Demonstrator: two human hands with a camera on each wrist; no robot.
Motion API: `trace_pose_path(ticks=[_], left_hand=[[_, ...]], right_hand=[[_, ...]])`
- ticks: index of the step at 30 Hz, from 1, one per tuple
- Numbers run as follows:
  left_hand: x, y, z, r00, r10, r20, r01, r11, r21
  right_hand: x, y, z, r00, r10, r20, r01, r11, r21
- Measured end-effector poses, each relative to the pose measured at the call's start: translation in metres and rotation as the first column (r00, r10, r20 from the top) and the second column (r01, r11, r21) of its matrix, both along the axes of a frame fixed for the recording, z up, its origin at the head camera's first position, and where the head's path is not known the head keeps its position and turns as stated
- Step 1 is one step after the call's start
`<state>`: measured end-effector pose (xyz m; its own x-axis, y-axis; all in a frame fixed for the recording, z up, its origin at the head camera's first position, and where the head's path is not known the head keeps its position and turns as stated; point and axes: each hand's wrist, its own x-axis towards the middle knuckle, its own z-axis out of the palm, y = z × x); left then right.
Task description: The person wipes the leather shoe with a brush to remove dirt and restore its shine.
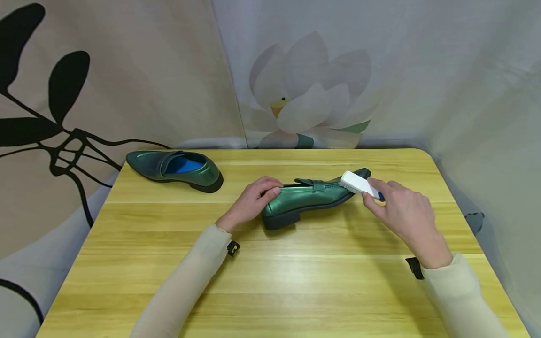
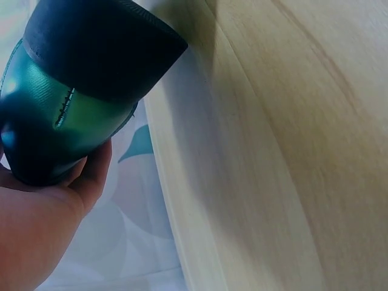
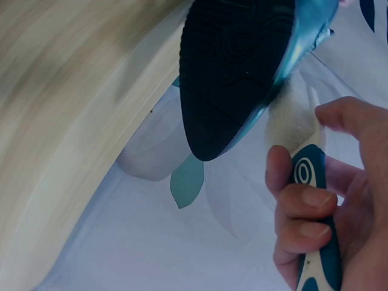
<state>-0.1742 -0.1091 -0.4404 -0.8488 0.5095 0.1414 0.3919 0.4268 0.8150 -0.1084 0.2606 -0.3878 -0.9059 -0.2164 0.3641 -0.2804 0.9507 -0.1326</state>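
My left hand (image 1: 255,199) grips a green loafer (image 1: 302,199) by the back of its opening, thumb and fingers on either side of the heel end. The shoe points right, its toe tilted up and its dark sole (image 3: 236,73) facing the right wrist camera. In the left wrist view the black heel (image 2: 109,45) is close. My right hand (image 1: 407,216) holds a white scrub brush (image 1: 357,182), fingers curled round its blue-and-white handle (image 3: 318,242). The brush's bristles (image 3: 291,112) lie against the upper near the toe.
A matching green loafer (image 1: 181,170) with a blue insole stands at the table's back left, toe to the left. The wooden table (image 1: 296,291) ends at a back edge close to a curtain (image 1: 317,84) printed with a flower.
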Motion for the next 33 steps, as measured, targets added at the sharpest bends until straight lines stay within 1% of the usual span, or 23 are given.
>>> trace_pose_path(ticks=[2, 4, 5, 6, 9, 13, 17, 19, 22, 24, 27, 30, 33], left_hand=[[0.000, 0.000, 0.000, 1.000, 0.000, 0.000, 0.000, 1.000, 0.000], [0.000, 0.000, 0.001, 1.000, 0.001, -0.002, -0.001, 1.000, 0.000], [0.001, 0.000, 0.001, 1.000, 0.001, -0.005, -0.001, 1.000, 0.001], [0.001, 0.001, 0.001, 1.000, 0.001, -0.008, -0.001, 1.000, 0.002], [0.002, 0.001, 0.001, 1.000, -0.001, -0.013, 0.001, 1.000, 0.003], [0.003, 0.002, 0.001, 1.000, 0.003, -0.012, -0.003, 1.000, -0.001], [0.003, 0.002, 0.002, 1.000, 0.003, -0.014, -0.003, 1.000, -0.001], [0.003, 0.002, 0.002, 1.000, -0.003, -0.014, 0.003, 1.000, -0.003], [0.003, 0.002, 0.002, 1.000, -0.008, -0.013, 0.008, 1.000, -0.008], [0.003, 0.002, 0.001, 1.000, -0.009, -0.012, 0.009, 1.000, -0.007], [0.003, 0.002, 0.001, 1.000, -0.005, -0.011, 0.005, 1.000, -0.003], [0.002, 0.002, 0.000, 1.000, -0.002, -0.009, 0.002, 1.000, 0.000], [0.002, 0.001, 0.000, 1.000, 0.000, -0.008, 0.000, 1.000, -0.002]], right_hand=[[-0.001, 0.001, -0.001, 0.999, 0.009, -0.048, -0.008, 1.000, 0.016], [-0.007, 0.005, 0.000, 0.998, 0.002, -0.059, 0.000, 1.000, 0.032], [-0.011, 0.007, 0.001, 0.999, -0.004, -0.051, 0.006, 0.999, 0.041], [-0.015, 0.010, 0.002, 0.999, -0.005, -0.040, 0.007, 0.999, 0.053], [-0.029, 0.019, 0.009, 0.998, -0.025, 0.049, 0.021, 0.996, 0.086], [-0.045, 0.025, 0.020, 0.989, -0.038, 0.142, 0.019, 0.992, 0.127], [-0.052, 0.027, 0.027, 0.984, -0.028, 0.175, -0.002, 0.985, 0.171], [-0.052, 0.027, 0.029, 0.984, -0.022, 0.176, -0.012, 0.982, 0.189], [-0.044, 0.024, 0.030, 0.988, -0.003, 0.152, -0.027, 0.980, 0.197], [-0.038, 0.021, 0.030, 0.993, 0.023, 0.118, -0.047, 0.979, 0.198], [-0.027, 0.015, 0.028, 0.996, 0.080, 0.045, -0.087, 0.977, 0.195], [-0.017, 0.008, 0.025, 0.992, 0.130, -0.005, -0.127, 0.975, 0.183], [-0.008, 0.002, 0.020, 0.987, 0.158, -0.030, -0.151, 0.976, 0.157]])
